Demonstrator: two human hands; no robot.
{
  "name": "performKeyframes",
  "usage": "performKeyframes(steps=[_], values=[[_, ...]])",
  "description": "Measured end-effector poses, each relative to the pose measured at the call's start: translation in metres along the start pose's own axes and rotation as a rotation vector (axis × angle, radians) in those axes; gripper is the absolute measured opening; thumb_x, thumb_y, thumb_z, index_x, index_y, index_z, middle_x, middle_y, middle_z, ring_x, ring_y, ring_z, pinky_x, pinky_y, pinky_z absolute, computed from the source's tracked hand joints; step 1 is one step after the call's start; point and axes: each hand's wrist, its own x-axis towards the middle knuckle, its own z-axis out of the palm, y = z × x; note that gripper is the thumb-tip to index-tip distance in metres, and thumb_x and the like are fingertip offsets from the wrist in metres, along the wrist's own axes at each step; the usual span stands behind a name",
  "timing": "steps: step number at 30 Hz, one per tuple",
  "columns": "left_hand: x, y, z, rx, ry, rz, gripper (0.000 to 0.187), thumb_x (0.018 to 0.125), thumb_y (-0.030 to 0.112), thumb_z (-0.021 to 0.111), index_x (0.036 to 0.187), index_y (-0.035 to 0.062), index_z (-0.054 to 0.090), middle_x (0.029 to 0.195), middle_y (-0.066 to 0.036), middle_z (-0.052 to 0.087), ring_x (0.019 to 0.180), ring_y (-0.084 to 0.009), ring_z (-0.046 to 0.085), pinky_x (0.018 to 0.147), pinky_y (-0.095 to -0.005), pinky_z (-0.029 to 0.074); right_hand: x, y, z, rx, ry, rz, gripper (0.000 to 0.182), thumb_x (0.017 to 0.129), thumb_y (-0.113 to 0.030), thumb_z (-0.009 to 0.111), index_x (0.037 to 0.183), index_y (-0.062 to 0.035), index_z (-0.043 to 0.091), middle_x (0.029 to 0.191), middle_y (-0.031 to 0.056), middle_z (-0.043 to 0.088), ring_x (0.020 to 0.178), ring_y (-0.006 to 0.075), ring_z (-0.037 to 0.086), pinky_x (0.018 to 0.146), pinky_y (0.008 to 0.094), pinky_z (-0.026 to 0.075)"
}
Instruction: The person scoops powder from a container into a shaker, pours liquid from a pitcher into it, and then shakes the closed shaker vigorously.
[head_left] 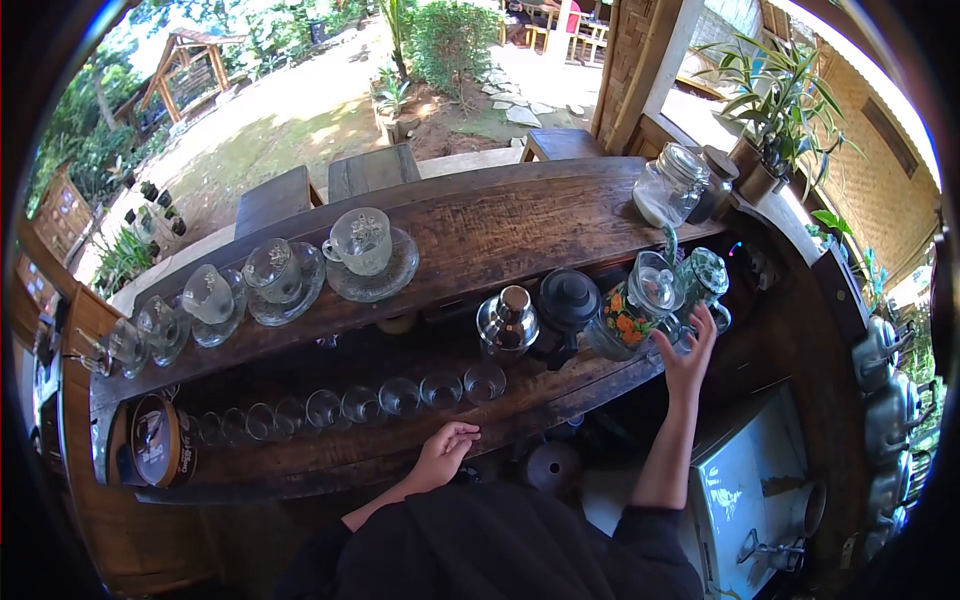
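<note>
My right hand is raised with thumb and fingers spread, close to a glass pitcher painted with orange flowers. A clear glass lid tops the pitcher, and a greenish glass jar stands just behind the fingertips. My left hand hovers low at the front edge of the lower wooden shelf, its fingers curled together with nothing showing in them. The nearest drinking glass is a little above it. Left of the pitcher are a dark-lidded press pot and a metal cocktail shaker.
Several glass cups on saucers, one a mug, line the upper counter. Clamp-lid jars and a potted plant occupy its right end. A round container sits far left. At lower right is a sink; pots hang beyond.
</note>
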Motion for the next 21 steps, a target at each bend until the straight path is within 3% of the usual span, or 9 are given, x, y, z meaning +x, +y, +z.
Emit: performKeyframes(steps=[3,6,10,21], values=[[0.000,0.000,0.000,0.007,-0.003,0.006,0.022,0.089,-0.001,0.047,0.111,-0.0016,0.050,0.110,-0.009,0.057,0.108,-0.0162,0.055,0.091,-0.0263,0.042,0.016,-0.012,0.015,-0.232,-0.135,-0.161,0.082,0.061,-0.025,0.082,0.130,-0.0099,0.039,0.121,0.0126,0.046,0.113,0.0295,0.047,0.092,0.0419,0.041],[-0.002,0.002,-0.001,0.008,-0.004,0.006,0.022,0.089,-0.002,0.047,0.111,-0.0017,0.050,0.110,-0.010,0.057,0.108,-0.0161,0.055,0.092,-0.0265,0.042,0.014,-0.008,0.025,-0.214,-0.180,0.002,0.081,0.061,-0.023,0.082,0.129,-0.0101,0.040,0.120,0.0142,0.046,0.114,0.0321,0.046,0.095,0.0417,0.040],[-0.002,-0.002,-0.005,0.000,-0.019,0.025,0.022,0.089,-0.002,0.047,0.111,-0.0021,0.050,0.110,-0.010,0.057,0.108,-0.0155,0.054,0.092,-0.0268,0.042,0.013,0.006,0.033,-0.195,-0.148,-0.082,0.078,0.062,-0.022,0.082,0.127,-0.0084,0.041,0.120,0.0146,0.045,0.112,0.0330,0.046,0.094,0.0413,0.039],[-0.001,-0.003,-0.008,0.018,-0.042,0.001,0.022,0.091,0.001,0.047,0.111,0.0009,0.053,0.112,-0.007,0.057,0.109,-0.0152,0.054,0.093,-0.0265,0.040,0.024,0.012,0.034,-0.209,-0.167,-0.057,0.078,0.063,-0.021,0.081,0.127,-0.0073,0.040,0.123,0.0152,0.044,0.116,0.0341,0.041,0.098,0.0423,0.034]])
